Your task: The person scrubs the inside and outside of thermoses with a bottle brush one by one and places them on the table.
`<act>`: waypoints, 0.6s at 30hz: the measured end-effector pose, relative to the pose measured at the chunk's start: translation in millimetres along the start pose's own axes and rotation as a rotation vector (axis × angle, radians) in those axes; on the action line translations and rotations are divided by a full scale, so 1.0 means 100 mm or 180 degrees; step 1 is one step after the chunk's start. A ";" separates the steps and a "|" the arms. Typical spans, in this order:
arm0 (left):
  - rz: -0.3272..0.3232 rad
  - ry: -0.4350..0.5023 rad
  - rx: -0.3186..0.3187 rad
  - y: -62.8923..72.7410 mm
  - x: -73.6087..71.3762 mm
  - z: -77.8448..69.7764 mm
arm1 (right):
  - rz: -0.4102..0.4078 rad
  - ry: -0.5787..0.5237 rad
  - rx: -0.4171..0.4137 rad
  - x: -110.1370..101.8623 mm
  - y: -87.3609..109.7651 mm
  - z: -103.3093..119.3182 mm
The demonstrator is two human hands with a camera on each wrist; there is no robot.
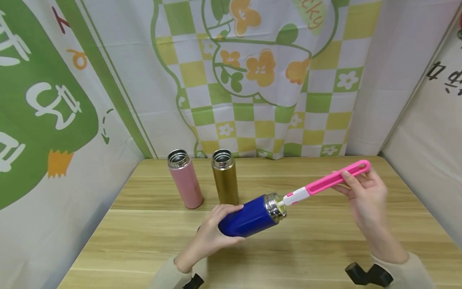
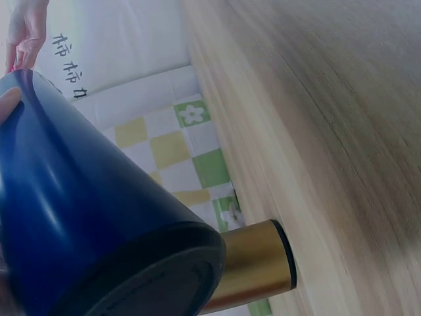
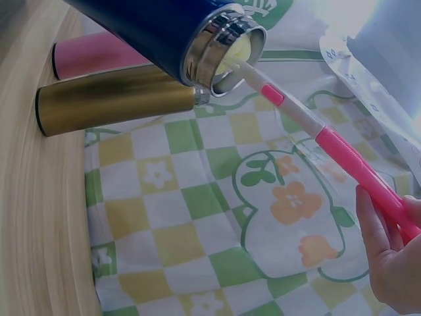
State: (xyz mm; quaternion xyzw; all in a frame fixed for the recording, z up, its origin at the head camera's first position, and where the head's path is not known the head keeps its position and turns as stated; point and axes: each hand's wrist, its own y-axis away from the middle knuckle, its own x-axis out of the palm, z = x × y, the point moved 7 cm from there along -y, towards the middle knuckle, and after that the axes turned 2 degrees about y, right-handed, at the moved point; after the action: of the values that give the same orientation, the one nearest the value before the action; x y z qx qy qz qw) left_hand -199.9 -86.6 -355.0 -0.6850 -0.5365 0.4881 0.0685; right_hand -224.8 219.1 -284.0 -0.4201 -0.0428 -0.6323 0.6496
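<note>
My left hand [image 1: 213,230] grips a blue thermos bottle [image 1: 249,218] around its body, tilted with the mouth up to the right. Its steel neck [image 3: 220,52] has no lid on. In my right hand [image 1: 366,196], thumb and fingers pinch the pink handle of a bottle brush [image 1: 328,181]. The brush's white shaft leads into the bottle's mouth, where a pale yellow sponge head [image 3: 238,51] shows just inside the rim; the rest of the head is hidden. The left wrist view shows the dark base [image 2: 158,283] of the blue bottle.
A pink thermos [image 1: 186,182] and a gold thermos [image 1: 226,180], both lidless, stand upright on the wooden table [image 1: 144,241] behind the left hand. A patterned cloth curtain [image 1: 260,120] hangs along the table's back edge, with printed cloth walls on both sides.
</note>
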 end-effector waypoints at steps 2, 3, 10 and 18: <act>0.0008 -0.0022 -0.0030 0.01 -0.01 0.00 | -0.0025 0.0011 0.0004 -0.01 -0.01 0.01; 0.0014 -0.0031 -0.0047 0.01 -0.02 0.00 | -0.0036 0.0001 0.0004 -0.02 -0.01 0.01; 0.0033 -0.0005 -0.0065 0.03 -0.02 0.02 | -0.0158 -0.0049 0.0021 -0.08 -0.03 0.09; 0.0034 0.0034 -0.0082 0.04 -0.03 0.03 | -0.0208 -0.0066 0.0049 -0.10 -0.02 0.13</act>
State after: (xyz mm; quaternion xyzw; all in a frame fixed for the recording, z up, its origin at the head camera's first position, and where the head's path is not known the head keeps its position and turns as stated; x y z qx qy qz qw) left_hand -199.0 -92.0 -356.7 -0.6913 -0.5387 0.4778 0.0599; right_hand -222.6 235.1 -280.8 -0.4200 -0.0682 -0.6484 0.6313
